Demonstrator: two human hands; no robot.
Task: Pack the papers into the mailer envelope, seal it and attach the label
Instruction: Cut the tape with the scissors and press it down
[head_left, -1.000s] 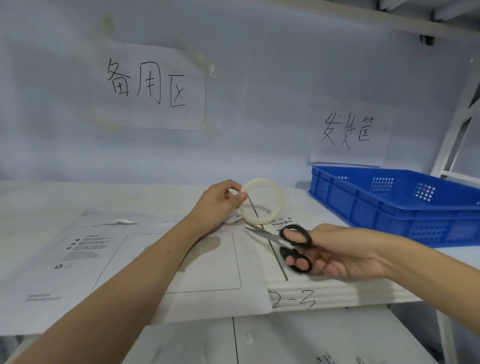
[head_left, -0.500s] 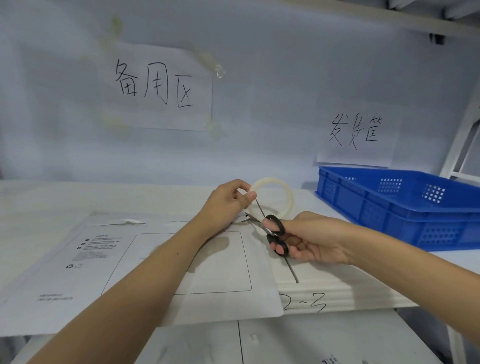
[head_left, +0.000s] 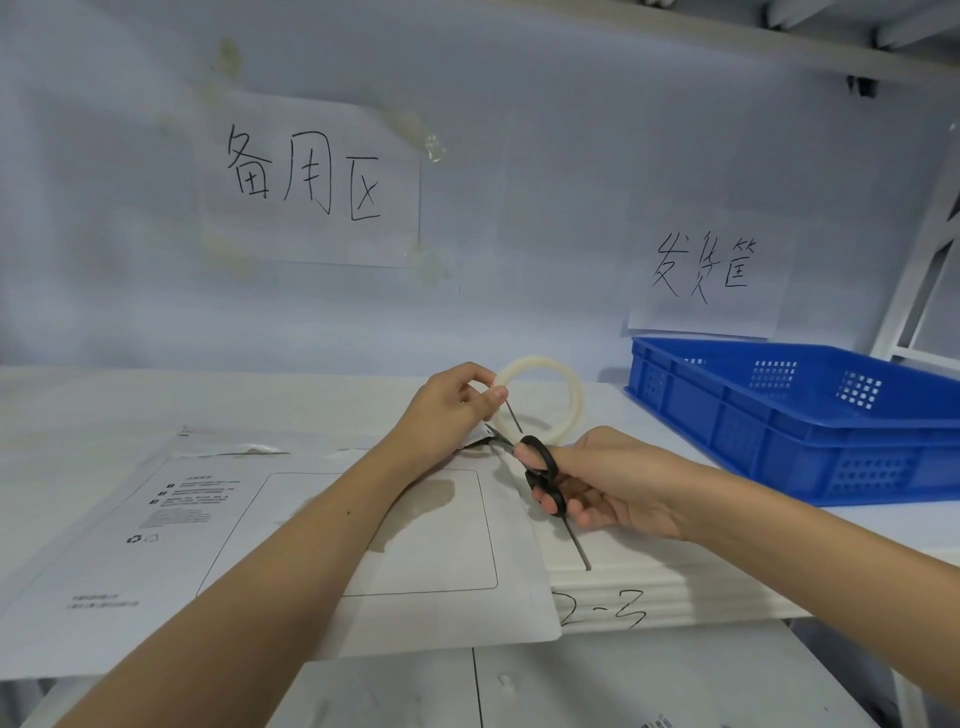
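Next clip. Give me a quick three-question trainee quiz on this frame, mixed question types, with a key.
1. True or false: the right hand holds black-handled scissors.
2. What does the left hand hold? A) tape roll B) marker C) stapler
3. Fill in: the blue crate sits to the ___ of the mailer envelope.

Key: 1 true; 2 A; 3 right
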